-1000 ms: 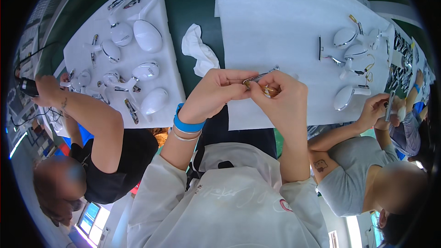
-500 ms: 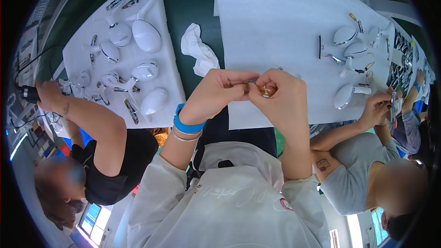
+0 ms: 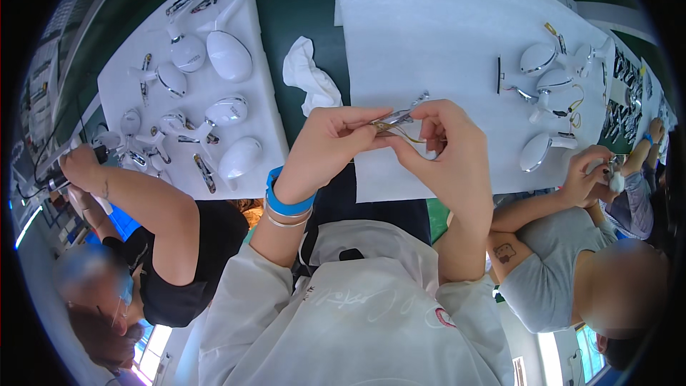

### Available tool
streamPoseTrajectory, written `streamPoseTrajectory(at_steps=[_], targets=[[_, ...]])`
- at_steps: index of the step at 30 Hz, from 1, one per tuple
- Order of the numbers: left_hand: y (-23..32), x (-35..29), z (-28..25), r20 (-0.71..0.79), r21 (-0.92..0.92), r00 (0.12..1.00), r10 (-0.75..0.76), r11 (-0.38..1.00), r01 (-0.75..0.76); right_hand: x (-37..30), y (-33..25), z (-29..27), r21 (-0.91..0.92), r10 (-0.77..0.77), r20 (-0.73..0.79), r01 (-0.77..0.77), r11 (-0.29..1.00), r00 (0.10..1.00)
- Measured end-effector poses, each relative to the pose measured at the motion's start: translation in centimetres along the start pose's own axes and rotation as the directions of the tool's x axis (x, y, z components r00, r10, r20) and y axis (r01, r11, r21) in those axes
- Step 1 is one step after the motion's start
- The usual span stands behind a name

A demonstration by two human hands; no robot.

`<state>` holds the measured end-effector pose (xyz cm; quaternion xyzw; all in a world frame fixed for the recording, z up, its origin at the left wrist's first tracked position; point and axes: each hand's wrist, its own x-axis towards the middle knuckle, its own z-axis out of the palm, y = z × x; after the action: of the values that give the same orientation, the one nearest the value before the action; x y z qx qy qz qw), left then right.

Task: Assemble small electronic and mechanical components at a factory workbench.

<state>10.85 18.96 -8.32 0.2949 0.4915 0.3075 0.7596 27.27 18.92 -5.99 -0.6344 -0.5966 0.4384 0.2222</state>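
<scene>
My left hand [image 3: 329,144], with a blue band at the wrist, pinches a slim silvery part with thin yellow wires [image 3: 397,122] between thumb and fingertips. The part slants up to the right, over the white sheet. My right hand [image 3: 451,154] is beside its other end, fingers curled but apart from the thumb. The index fingertip is close to the silver piece and the thumb lies near the looped wire; whether they touch is hard to see. The part's near end is hidden in my left fingers.
A white sheet [image 3: 421,21] covers the table ahead. A crumpled white cloth [image 3: 309,75] lies on the green strip. White rounded device heads [image 3: 229,57] and wired strips lie at left, with more white devices [image 3: 537,151] at right. Co-workers' arms [image 3: 146,189] are on both sides.
My right hand has moved right and its pinch has opened, exposing the silvery part and yellow wires. My left hand keeps its pinch. The co-workers' hands have shifted.
</scene>
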Motion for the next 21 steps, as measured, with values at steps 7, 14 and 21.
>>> streamPoseTrajectory(at_steps=[7,14,21], targets=[[0.8,-1.3,-0.6,-0.076,0.115,0.994,0.075,0.991,-0.066,-0.1,1.5,-0.5,0.154,-0.099,-0.062,0.108,0.982,0.993],[1.1,-1.3,-1.3,-0.108,0.138,0.992,0.068,0.989,-0.053,0.2,2.5,-1.0,0.246,-0.126,0.069,0.105,0.963,0.99],[1.1,-1.1,-2.3,0.01,0.016,0.999,-0.039,0.999,0.039,0.3,3.4,-0.7,0.332,-0.106,0.1,0.067,0.941,0.989]])
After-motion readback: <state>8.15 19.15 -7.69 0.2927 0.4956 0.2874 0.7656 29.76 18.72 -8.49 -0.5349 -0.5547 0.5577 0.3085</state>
